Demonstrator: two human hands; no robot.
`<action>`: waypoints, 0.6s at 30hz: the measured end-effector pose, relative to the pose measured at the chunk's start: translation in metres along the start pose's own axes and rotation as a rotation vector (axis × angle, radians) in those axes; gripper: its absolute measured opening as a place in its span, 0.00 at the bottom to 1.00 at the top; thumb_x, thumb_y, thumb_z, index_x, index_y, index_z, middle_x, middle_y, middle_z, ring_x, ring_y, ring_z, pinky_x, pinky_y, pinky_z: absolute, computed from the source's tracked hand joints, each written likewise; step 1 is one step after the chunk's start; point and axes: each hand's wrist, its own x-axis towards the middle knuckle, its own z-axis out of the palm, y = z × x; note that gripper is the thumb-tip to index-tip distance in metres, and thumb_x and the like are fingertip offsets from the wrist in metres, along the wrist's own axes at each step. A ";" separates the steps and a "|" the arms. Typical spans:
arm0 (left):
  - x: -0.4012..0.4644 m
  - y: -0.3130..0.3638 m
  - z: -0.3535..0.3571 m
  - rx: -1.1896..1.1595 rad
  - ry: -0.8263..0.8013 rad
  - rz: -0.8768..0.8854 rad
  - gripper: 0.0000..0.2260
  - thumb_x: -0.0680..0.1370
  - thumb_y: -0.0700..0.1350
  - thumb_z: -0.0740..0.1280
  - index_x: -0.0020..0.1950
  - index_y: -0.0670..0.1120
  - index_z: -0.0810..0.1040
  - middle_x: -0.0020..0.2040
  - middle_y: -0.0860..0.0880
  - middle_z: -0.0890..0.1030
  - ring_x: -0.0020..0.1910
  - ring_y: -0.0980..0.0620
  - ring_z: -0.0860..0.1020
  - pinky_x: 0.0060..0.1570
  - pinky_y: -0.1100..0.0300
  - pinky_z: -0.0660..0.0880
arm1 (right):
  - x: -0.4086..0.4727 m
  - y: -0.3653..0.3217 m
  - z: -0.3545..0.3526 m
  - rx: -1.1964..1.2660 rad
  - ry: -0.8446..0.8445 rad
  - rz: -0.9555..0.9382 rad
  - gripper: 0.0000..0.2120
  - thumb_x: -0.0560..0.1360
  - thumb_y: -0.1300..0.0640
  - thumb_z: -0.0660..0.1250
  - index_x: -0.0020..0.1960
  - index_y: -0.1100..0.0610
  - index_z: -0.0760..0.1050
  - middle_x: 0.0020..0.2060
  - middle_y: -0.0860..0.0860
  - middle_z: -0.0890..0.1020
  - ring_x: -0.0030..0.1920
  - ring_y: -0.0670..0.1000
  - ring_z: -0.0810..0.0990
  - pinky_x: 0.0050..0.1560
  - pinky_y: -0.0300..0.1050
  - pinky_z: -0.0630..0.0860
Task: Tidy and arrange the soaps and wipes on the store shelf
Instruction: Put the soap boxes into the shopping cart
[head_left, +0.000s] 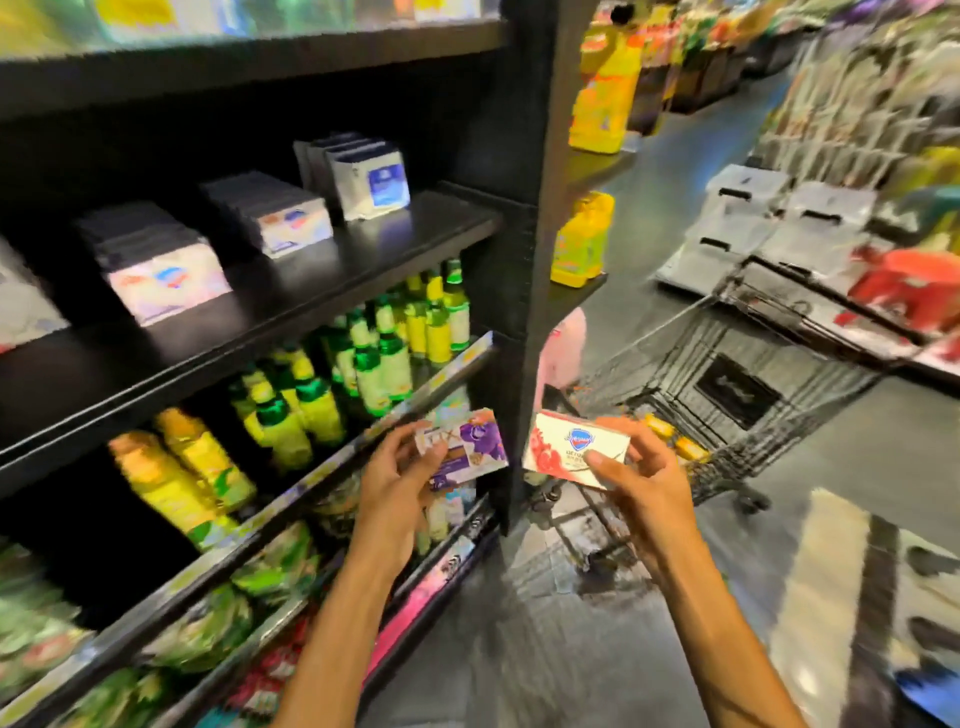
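In two hands (395, 478): two soap boxes (574, 449)

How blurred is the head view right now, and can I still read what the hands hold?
Head view: heavy motion blur and wide-angle bending toward the edges; glare on the floor. Sharpest at centre: left hand grips a purple soap box, right hand a white-and-red soap box.

Motion blur smears the green and yellow bottles (363, 353) and the aisle goods at the far right beyond reading. The purple-flowered soap box (462, 449) is partly covered by the left hand (400, 483), and the picture's left edge cuts off a white pack (21, 312).
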 end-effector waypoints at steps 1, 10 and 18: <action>0.004 -0.010 0.013 0.003 -0.008 -0.026 0.12 0.79 0.35 0.70 0.63 0.42 0.78 0.55 0.44 0.85 0.47 0.50 0.86 0.39 0.54 0.83 | 0.002 0.003 -0.017 -0.006 0.034 0.013 0.19 0.65 0.62 0.78 0.55 0.56 0.83 0.54 0.60 0.86 0.50 0.56 0.85 0.47 0.46 0.84; 0.063 -0.076 0.111 0.054 -0.151 -0.202 0.10 0.79 0.34 0.70 0.60 0.42 0.78 0.53 0.45 0.87 0.47 0.48 0.86 0.40 0.54 0.84 | 0.039 0.024 -0.119 0.048 0.285 0.116 0.16 0.70 0.68 0.74 0.57 0.58 0.81 0.52 0.60 0.86 0.47 0.57 0.86 0.43 0.45 0.85; 0.166 -0.127 0.180 0.130 -0.250 -0.346 0.10 0.80 0.36 0.70 0.61 0.40 0.79 0.59 0.38 0.84 0.54 0.42 0.84 0.45 0.49 0.85 | 0.120 0.051 -0.162 0.066 0.453 0.239 0.17 0.76 0.70 0.71 0.64 0.64 0.77 0.56 0.62 0.86 0.52 0.59 0.86 0.44 0.51 0.86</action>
